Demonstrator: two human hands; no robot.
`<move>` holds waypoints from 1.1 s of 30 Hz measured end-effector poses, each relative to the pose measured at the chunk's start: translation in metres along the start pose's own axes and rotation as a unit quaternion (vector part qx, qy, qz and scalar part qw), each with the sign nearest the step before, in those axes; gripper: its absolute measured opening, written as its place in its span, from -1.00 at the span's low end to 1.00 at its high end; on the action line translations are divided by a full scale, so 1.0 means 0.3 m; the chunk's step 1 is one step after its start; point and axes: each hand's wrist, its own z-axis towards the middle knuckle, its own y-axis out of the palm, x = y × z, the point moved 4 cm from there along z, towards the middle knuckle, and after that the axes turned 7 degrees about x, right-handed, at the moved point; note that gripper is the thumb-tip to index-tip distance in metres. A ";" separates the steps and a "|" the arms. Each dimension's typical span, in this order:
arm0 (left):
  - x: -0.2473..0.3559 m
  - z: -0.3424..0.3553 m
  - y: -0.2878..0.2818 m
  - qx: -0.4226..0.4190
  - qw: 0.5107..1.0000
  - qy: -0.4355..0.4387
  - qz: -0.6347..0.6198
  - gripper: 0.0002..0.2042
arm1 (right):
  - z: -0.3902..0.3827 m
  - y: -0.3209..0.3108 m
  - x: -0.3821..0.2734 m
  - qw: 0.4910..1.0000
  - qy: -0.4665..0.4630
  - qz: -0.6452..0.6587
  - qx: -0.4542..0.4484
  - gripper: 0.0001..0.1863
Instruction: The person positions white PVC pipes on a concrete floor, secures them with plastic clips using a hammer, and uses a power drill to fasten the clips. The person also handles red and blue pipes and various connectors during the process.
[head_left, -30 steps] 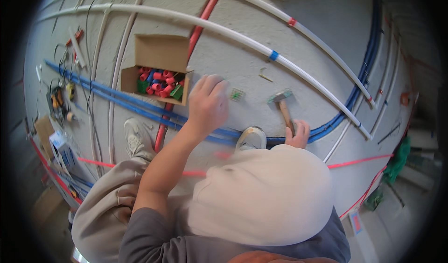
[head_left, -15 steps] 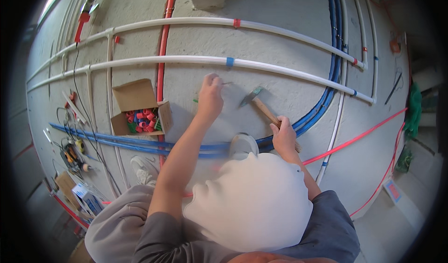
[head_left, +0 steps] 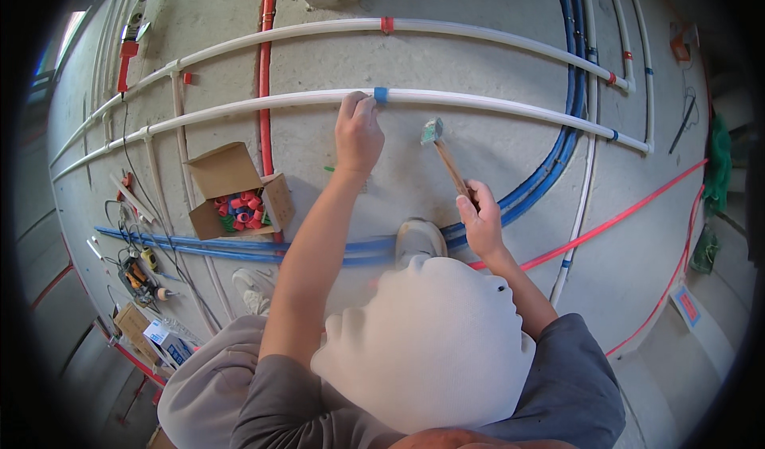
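My right hand (head_left: 482,222) is wrapped round the wooden handle of a hammer (head_left: 450,162). The hammer's head, greenish and worn, points away from me, just on the near side of a long white pipe (head_left: 275,101). My left hand (head_left: 358,138) has its fingertips pinched together at that pipe, right beside a blue band (head_left: 381,95) on it. Whatever those fingers hold, if anything, is hidden. An open cardboard box (head_left: 275,198) stands left of my left forearm, filled with small red, blue and green plastic fittings (head_left: 242,210).
A second white pipe (head_left: 311,28) with a red band runs farther away. Blue pipes (head_left: 514,202) curve across the floor by my feet, and a red pipe (head_left: 266,58) crosses under the white ones. At left lie a power tool (head_left: 137,280), cables and a small carton (head_left: 167,341).
My left hand has moved away from me, up to the white pipe beside the blue band. The hammer has risen, and its head has turned more upright in my right hand.
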 end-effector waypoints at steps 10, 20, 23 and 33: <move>-0.011 0.017 0.015 -0.002 0.999 0.035 0.037 -0.75 | 0.046 0.021 -0.197 0.995 -0.020 0.091 -0.044 -0.63; -0.001 0.018 0.010 0.003 0.999 -0.009 0.040 -0.79 | 0.060 0.044 -0.155 0.996 -0.031 0.053 -0.058 -0.56; 0.000 0.015 0.013 0.019 0.999 0.015 0.044 -0.78 | 0.051 0.058 -0.146 0.996 -0.010 0.063 -0.063 -0.56; -0.009 0.001 0.019 0.038 0.998 0.007 0.052 -0.75 | 0.067 0.063 -0.178 0.996 -0.014 0.051 -0.067 -0.58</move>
